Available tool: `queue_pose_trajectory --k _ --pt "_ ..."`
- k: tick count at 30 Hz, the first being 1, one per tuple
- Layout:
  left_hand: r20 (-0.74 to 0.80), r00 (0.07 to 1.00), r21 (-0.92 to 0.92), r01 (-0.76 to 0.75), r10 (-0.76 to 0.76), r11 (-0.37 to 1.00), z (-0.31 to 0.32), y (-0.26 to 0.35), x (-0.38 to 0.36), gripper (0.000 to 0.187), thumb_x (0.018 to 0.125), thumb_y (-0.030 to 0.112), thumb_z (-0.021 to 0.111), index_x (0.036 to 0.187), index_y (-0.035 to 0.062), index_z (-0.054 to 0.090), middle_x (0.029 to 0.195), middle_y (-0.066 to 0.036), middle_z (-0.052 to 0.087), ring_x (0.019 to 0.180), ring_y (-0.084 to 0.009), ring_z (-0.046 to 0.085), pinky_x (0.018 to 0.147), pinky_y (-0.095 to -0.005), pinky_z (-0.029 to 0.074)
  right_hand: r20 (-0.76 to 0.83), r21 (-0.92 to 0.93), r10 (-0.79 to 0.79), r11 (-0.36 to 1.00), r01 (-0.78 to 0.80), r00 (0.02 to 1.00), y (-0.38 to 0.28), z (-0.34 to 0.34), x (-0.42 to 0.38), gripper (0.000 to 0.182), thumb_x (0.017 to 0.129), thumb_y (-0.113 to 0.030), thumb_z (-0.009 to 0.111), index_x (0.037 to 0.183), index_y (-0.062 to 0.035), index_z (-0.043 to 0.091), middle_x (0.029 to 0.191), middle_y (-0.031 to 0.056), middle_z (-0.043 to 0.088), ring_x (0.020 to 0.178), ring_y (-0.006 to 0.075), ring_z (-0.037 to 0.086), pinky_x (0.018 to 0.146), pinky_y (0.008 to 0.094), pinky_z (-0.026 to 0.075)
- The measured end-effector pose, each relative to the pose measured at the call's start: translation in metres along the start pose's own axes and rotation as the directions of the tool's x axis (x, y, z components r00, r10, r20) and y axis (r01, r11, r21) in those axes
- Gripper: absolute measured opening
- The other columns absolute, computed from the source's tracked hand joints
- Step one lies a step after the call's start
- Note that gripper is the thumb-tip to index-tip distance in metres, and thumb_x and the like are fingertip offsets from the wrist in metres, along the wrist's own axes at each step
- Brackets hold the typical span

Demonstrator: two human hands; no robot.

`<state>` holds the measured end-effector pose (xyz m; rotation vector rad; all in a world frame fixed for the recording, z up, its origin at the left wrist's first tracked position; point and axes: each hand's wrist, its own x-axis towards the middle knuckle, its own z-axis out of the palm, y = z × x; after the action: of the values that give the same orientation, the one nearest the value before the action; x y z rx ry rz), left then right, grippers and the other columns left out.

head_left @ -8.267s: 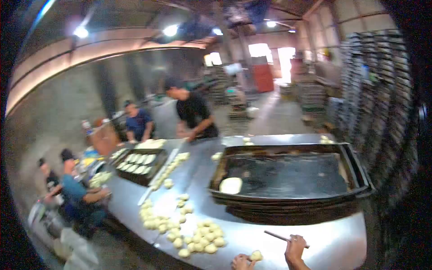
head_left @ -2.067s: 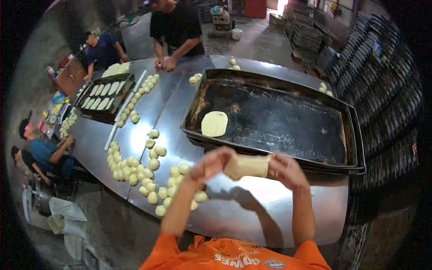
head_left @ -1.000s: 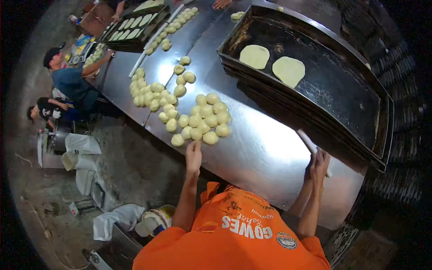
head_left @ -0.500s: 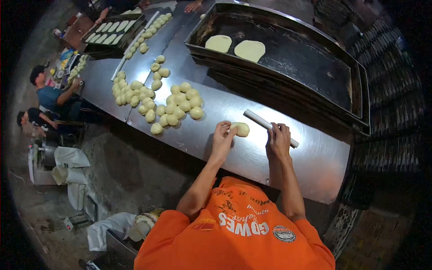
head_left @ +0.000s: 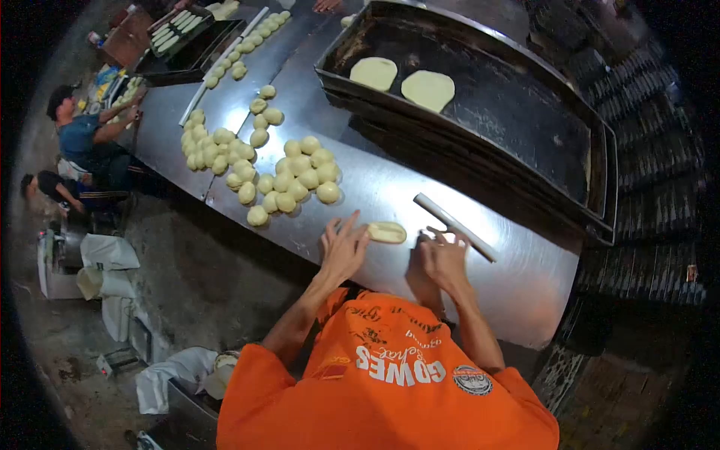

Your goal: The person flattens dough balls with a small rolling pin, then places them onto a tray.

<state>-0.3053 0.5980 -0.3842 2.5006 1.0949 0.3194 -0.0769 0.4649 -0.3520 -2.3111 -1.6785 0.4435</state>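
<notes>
Flat dough piece (head_left: 387,232) on worktop (head_left: 517,292), long axis crosswise, just right of my left hand (head_left: 343,250), the nearer, fingers spread; right hand (head_left: 445,261) farther, fingers loosely bent, parted, beside rod (head_left: 472,238)

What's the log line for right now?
left hand: at oblong dough | right hand: by rod | tray: two flat dough pieces

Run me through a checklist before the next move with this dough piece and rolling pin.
1. Dough piece lying on the metal table: ok.
2. Left hand at the dough piece's end: ok.
3. Right hand's grip firm on the rolling pin: cannot tell.
4. Rolling pin apart from the dough piece: ok.
5. Dough piece as wide as the flattened rounds: not ok, narrow and oblong.
6. Bare room in the baking tray: ok.
</notes>
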Motion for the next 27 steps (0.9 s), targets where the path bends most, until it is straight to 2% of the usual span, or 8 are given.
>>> queue_pose_trajectory --k 2,3,5,11,12,19,24,27 --pt "-0.049 0.989 -0.126 0.134 -0.141 0.983 -0.03 -0.001 0.019 0.04 0.102 0.028 0.047 0.13 0.0045 0.062 0.157 -0.012 0.036 0.139 -0.0422 0.029 0.115 -0.0555 0.023 -0.275 0.179 0.157 0.978 -0.11 0.949 0.046 -0.003 0.002 0.034 0.091 -0.029 0.063 0.118 -0.0114 0.069 0.13 0.0139 0.061 0.128 0.0383 0.045 0.109 0.0582 0.025" --pt "-0.044 0.989 -0.132 0.135 -0.142 0.982 -0.035 -0.006 0.03 0.04 0.102 0.028 0.047 0.13 0.0045 0.062 0.157 -0.012 0.036 0.139 -0.0422 0.029 0.115 -0.0555 0.023 -0.42 -0.05 0.148 0.981 -0.185 0.896 0.067 0.004 -0.007 0.033 0.089 -0.024 0.066 0.119 -0.0107 0.069 0.123 0.0141 0.062 0.119 0.0366 0.051 0.103 0.0566 0.031" --pt "-0.084 0.996 -0.289 -0.002 -0.023 0.957 -0.037 -0.015 0.051 0.041 0.103 0.026 0.044 0.13 -0.0004 0.06 0.156 -0.015 0.035 0.142 -0.0428 0.029 0.117 -0.0545 0.022 -0.315 0.035 0.315 0.946 -0.321 0.895 0.08 0.002 -0.013 0.032 0.089 -0.019 0.068 0.12 -0.0106 0.068 0.116 0.0126 0.062 0.107 0.034 0.054 0.094 0.0511 0.039" --pt "-0.239 0.954 -0.004 -0.186 0.18 0.983 0.016 0.007 0.08 0.044 0.103 0.024 0.041 0.133 -0.0059 0.055 0.151 -0.019 0.042 0.144 -0.0381 0.031 0.118 -0.0549 0.021 -0.384 0.099 -0.139 0.977 0.191 0.913 0.014 0.042 0.009 0.034 0.083 -0.013 0.071 0.117 -0.0155 0.068 0.109 0.0078 0.06 0.104 0.0307 0.054 0.09 0.0451 0.041" --pt "-0.082 0.979 0.207 -0.168 0.188 0.964 0.036 -0.003 0.06 0.047 0.102 0.024 0.041 0.138 -0.0051 0.05 0.151 -0.02 0.043 0.144 -0.0352 0.034 0.118 -0.0573 0.02 -0.4 0.09 -0.13 0.979 0.18 0.907 0.003 0.048 0.006 0.032 0.084 -0.015 0.071 0.116 -0.0149 0.068 0.11 0.0073 0.06 0.104 0.0303 0.054 0.09 0.0444 0.04" --pt "-0.119 0.992 0.025 -0.042 0.044 0.999 0.04 0.012 -0.026 0.05 0.101 0.021 0.04 0.143 -0.0047 0.045 0.151 -0.019 0.044 0.144 -0.0329 0.035 0.117 -0.0617 0.016 -0.121 0.161 -0.115 0.978 0.134 0.986 -0.011 0.026 -0.026 0.028 0.087 -0.017 0.072 0.113 -0.0102 0.068 0.111 0.007 0.062 0.107 0.0291 0.053 0.094 0.0439 0.038" --pt "-0.141 0.989 0.128 -0.035 0.053 0.991 0.041 -0.008 0.042 0.052 0.102 0.023 0.037 0.145 -0.0038 0.042 0.155 -0.018 0.038 0.147 -0.0345 0.028 0.118 -0.062 0.011 -0.321 0.016 -0.119 0.991 0.131 0.94 -0.002 0.041 0.036 0.032 0.1 -0.025 0.049 0.123 -0.0113 0.066 0.111 0.0091 0.063 0.104 0.0288 0.055 0.089 0.0426 0.042" --pt "-0.186 0.98 0.214 -0.024 0.065 0.976 0.036 -0.007 0.106 0.053 0.102 0.025 0.035 0.146 -0.0031 0.041 0.159 -0.017 0.031 0.149 -0.0376 0.021 0.119 -0.0613 0.007 -0.321 -0.021 -0.017 1.0 0.011 0.947 0.003 0.035 0.099 0.032 0.1 -0.025 0.05 0.124 -0.0121 0.066 0.111 0.0095 0.062 0.103 0.0287 0.057 0.086 0.0424 0.043"
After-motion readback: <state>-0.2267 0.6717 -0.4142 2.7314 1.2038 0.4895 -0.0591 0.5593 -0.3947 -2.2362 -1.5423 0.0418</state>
